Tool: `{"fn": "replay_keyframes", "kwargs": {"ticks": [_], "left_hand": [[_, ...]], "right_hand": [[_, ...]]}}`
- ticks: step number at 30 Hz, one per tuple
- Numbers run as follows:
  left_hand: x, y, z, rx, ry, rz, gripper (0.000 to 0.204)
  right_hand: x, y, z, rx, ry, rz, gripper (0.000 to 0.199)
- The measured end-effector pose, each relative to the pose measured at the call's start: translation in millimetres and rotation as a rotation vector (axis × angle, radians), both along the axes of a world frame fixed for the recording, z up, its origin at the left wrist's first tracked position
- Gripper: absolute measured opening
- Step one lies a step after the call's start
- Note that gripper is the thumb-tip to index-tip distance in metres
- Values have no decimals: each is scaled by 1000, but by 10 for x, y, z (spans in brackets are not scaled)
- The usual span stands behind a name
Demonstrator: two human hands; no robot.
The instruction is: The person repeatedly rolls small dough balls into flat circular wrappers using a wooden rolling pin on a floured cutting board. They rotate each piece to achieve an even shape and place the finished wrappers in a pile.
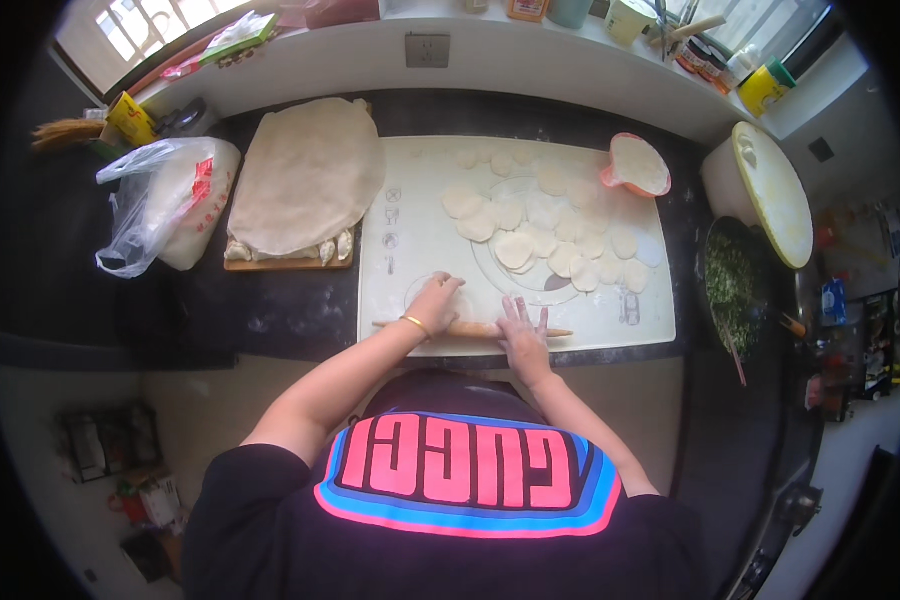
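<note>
The person's 2 hands are at the near edge of the pale mat (380, 297), which lies on the dark counter (310, 300). Between them is the rolling pin (475, 329), a slim wooden rod with tapered ends, lying nearly crosswise. The right hand (524, 337) rests on the pin's right part with fingers spread; the left hand (437, 303) is bent over its left part, fingertips turned down, though whether they grip the pin or press dough cannot be told. The pin is likely light, stiff and easy to turn under flat palms, best taken near its 2 ends.

Beyond the hands, thin dough rounds (515, 251) overlap across the mat. They probably are soft, quick to stretch or tear, and prone to stick together; lifting each by its rim seems safest. This cluster limits room just past the pin.

To the right is the dark pan (715, 228) of chopped greens (732, 285). To the left, dumplings (344, 243) peek from under a beige sheet (310, 180), beside a plastic bag (175, 205). Farther off stand a pink bowl (610, 176) of white powder and a pale bucket (728, 170).
</note>
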State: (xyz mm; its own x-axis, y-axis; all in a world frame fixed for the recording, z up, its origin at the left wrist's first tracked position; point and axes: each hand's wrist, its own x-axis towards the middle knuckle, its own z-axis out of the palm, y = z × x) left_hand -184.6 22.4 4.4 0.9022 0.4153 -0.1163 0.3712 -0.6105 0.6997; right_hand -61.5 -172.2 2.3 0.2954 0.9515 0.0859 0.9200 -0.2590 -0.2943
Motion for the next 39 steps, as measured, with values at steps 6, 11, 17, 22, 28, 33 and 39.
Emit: {"fn": "replay_keyframes", "kwargs": {"ticks": [6, 11, 17, 22, 28, 33, 39], "left_hand": [[231, 57, 200, -23, 321, 52, 23], [-35, 152, 129, -186, 315, 306, 27], [-488, 42, 124, 561, 127, 232, 51], [-374, 259, -40, 583, 264, 253, 63], [-178, 535, -179, 553, 181, 232, 62], [-726, 242, -23, 421, 219, -43, 61], [-181, 219, -40, 113, 12, -2, 56]], "right_hand": [[135, -113, 148, 46, 31, 20, 24], [147, -136, 201, 15, 109, -47, 29], [107, -15, 79, -73, 118, -29, 34], [111, 530, 134, -138, 28, 30, 42], [260, 767, 184, -79, -70, -95, 55], [-210, 90, 49, -33, 19, 70, 49], [-146, 122, -5, 31, 25, 45, 36]]}}
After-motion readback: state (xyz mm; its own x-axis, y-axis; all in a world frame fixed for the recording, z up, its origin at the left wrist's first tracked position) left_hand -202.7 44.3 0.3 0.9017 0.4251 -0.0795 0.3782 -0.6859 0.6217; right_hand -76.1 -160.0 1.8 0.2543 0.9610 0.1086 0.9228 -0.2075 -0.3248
